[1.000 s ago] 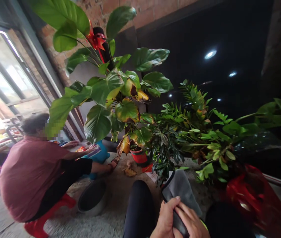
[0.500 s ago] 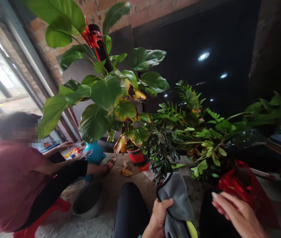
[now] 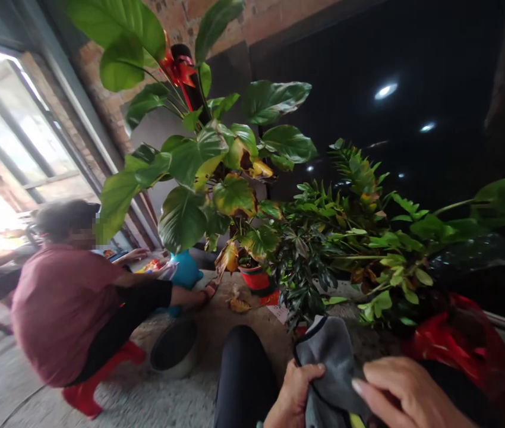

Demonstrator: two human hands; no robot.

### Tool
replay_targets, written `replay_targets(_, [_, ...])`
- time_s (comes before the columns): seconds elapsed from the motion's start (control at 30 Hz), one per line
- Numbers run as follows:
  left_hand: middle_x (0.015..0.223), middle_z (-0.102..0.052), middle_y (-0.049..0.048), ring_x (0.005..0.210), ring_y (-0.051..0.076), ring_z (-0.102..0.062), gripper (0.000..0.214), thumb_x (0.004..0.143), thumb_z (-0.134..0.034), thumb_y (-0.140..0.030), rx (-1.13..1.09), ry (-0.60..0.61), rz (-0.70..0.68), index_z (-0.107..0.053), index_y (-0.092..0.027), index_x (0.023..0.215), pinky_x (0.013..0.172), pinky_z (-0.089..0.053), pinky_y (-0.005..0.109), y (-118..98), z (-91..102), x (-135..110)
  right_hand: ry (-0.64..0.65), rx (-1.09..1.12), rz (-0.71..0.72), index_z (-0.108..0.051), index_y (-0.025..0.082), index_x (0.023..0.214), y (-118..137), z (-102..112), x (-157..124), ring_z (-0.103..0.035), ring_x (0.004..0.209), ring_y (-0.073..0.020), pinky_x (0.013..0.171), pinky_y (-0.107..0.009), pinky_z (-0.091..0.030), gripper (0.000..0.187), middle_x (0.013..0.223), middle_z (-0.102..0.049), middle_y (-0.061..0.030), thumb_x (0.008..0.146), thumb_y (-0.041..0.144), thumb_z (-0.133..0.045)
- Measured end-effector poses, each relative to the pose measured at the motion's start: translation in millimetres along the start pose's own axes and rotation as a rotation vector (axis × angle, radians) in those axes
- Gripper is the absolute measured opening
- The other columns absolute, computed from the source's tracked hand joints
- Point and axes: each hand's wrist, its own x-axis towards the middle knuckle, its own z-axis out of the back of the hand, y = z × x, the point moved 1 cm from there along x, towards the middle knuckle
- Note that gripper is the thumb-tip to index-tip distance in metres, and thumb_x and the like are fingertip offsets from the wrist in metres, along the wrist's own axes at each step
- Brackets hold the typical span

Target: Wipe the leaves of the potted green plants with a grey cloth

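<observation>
My left hand (image 3: 294,395) is closed on a grey cloth (image 3: 330,365) with a dark edge, held over my lap at the bottom of the view. My right hand (image 3: 401,395) comes in from the right, its fingers curled onto the same cloth. My knee in dark trousers (image 3: 243,371) is just left of the hands. Straight ahead stands a large-leafed plant (image 3: 199,160) in a red pot (image 3: 256,278), with a red bow (image 3: 176,65) on its dark pole. Lower, finer-leafed plants (image 3: 346,238) spread to the right of it.
A person in a dark red shirt (image 3: 63,306) squats on a red stool (image 3: 87,392) at the left, reaching towards a blue object (image 3: 185,270). A dark round basin (image 3: 174,353) lies on the rough floor. Red plastic (image 3: 453,351) lies at the right. Windows fill the far left.
My right hand left the cloth and swung out to the right, then came back onto it. My left hand kept hold of the cloth. The view shifted slightly.
</observation>
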Motion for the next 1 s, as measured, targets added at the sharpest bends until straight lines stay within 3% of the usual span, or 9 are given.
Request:
replay_targets(0.1, [0.068, -0.066, 0.0091, 0.069, 0.026, -0.064, 0.043, 0.044, -0.079, -0.024, -0.026, -0.018, 0.017, -0.064, -0.009, 0.082, 0.069, -0.053, 0.039, 0, 2.9, -2, -0.003, -0.054, 0.041, -0.048, 0.029, 0.047, -11, 33, 27, -0.053, 0.043, -0.0168, 0.049, -0.029, -0.042, 0.047, 0.045, -0.055, -0.0003, 0.085, 0.057, -0.043])
replay_targets(0.17, [0.07, -0.066, 0.0097, 0.072, 0.027, -0.064, 0.043, 0.043, -0.079, -0.023, -0.033, -0.027, 0.032, -0.064, -0.01, 0.082, 0.07, -0.053, 0.039, -1, 3.0, -5, -0.062, -0.096, -0.027, -0.046, 0.029, 0.047, -31, 38, 27, -0.052, 0.041, -0.017, 0.047, -0.03, -0.041, 0.048, 0.044, -0.055, 0.0002, 0.084, 0.059, -0.042])
replay_targets(0.3, [0.065, -0.065, 0.0092, 0.065, 0.025, -0.062, 0.039, 0.041, -0.076, -0.023, -0.016, 0.014, 0.039, -0.066, -0.009, 0.076, 0.067, -0.05, 0.038, -7, -5.1, -12, -0.172, -0.02, -0.234, -0.061, 0.03, 0.059, -76, 1, 3, -0.066, 0.06, -0.0239, 0.059, -0.034, -0.051, 0.035, 0.063, -0.069, -0.0033, 0.079, 0.055, -0.045])
replay_targets(0.4, [0.066, -0.066, 0.009, 0.064, 0.023, -0.061, 0.038, 0.038, -0.073, -0.022, 0.05, 0.091, 0.05, -0.07, -0.008, 0.074, 0.068, -0.048, 0.036, -14, -12.9, -21, -0.146, 0.142, -0.341, -0.066, 0.031, 0.066, -90, -38, -13, -0.07, 0.076, -0.0302, 0.073, -0.041, -0.053, 0.027, 0.075, -0.074, -0.0064, 0.072, 0.053, -0.052])
replay_targets(0.5, [0.067, -0.067, 0.0066, 0.064, 0.021, -0.059, 0.039, 0.038, -0.072, -0.019, 0.164, 0.139, 0.052, -0.072, -0.009, 0.075, 0.069, -0.047, 0.034, -25, -16.7, -33, -0.117, 0.457, -0.545, -0.064, 0.03, 0.062, -92, -56, -11, -0.066, 0.092, -0.0381, 0.089, -0.05, -0.046, 0.028, 0.08, -0.074, -0.0097, 0.06, 0.057, -0.06])
replay_targets(0.6, [0.069, -0.068, 0.0031, 0.067, 0.018, -0.059, 0.034, 0.044, -0.07, -0.017, 0.274, 0.227, 0.012, -0.074, -0.011, 0.078, 0.071, -0.046, 0.03, -41, -16.7, -47, -0.094, 0.714, -0.715, -0.061, 0.028, 0.06, -90, -57, 14, -0.06, 0.106, -0.0392, 0.098, -0.048, -0.04, 0.034, 0.083, -0.073, -0.0104, 0.054, 0.061, -0.063])
replay_targets(0.77, [0.074, -0.07, 0.0028, 0.077, 0.022, -0.062, 0.037, 0.053, -0.068, -0.016, 0.336, 0.296, -0.056, -0.074, -0.01, 0.089, 0.077, -0.046, 0.031, -69, -1.0, -64, 0.077, 0.945, -0.923, -0.062, 0.021, 0.078, -74, -69, 72, -0.065, 0.097, -0.0349, 0.082, -0.043, -0.051, 0.048, 0.084, -0.071, -0.0153, 0.055, 0.063, -0.068])
replay_targets(0.87, [0.078, -0.07, 0.0031, 0.083, 0.024, -0.063, 0.044, 0.054, -0.069, -0.016, 0.309, 0.229, -0.058, -0.071, -0.012, 0.098, 0.082, -0.046, 0.035, -77, 17.9, -65, 0.159, 1.071, -1.032, -0.061, 0.019, 0.09, -58, -85, 96, -0.066, 0.096, -0.0331, 0.077, -0.042, -0.053, 0.054, 0.09, -0.069, -0.0184, 0.059, 0.062, -0.069])
replay_targets(1.0, [0.089, -0.071, 0.0038, 0.093, 0.026, -0.062, 0.048, 0.055, -0.072, -0.016, 0.311, 0.126, -0.057, -0.068, -0.014, 0.103, 0.086, -0.046, 0.035, -82, 36.6, -63, 0.153, 1.184, -1.057, -0.058, 0.022, 0.082, -41, -97, 114, -0.068, 0.079, -0.0256, 0.066, -0.037, -0.053, 0.038, 0.08, -0.067, -0.0088, 0.065, 0.054, -0.07])
